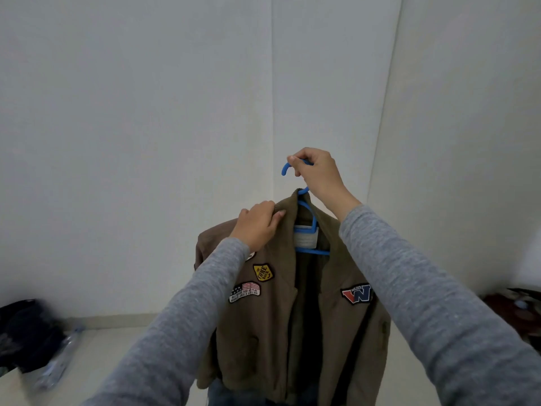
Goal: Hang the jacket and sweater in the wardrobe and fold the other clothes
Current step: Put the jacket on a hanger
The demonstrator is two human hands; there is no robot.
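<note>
A brown jacket (263,332) with sewn patches on the chest hangs open at the front on a blue plastic hanger (307,230), held up in mid-air before a white wall. My right hand (317,174) grips the hanger's hook from the right. My left hand (257,225) pinches the jacket's collar at its left shoulder. Both my arms wear grey sleeves. The jacket's lower hem runs out of view at the bottom.
White walls meet in a corner straight ahead. A dark pile of clothes (26,335) and a clear plastic bottle (58,361) lie on the pale surface at the lower left. Dark red items (518,312) sit at the right edge.
</note>
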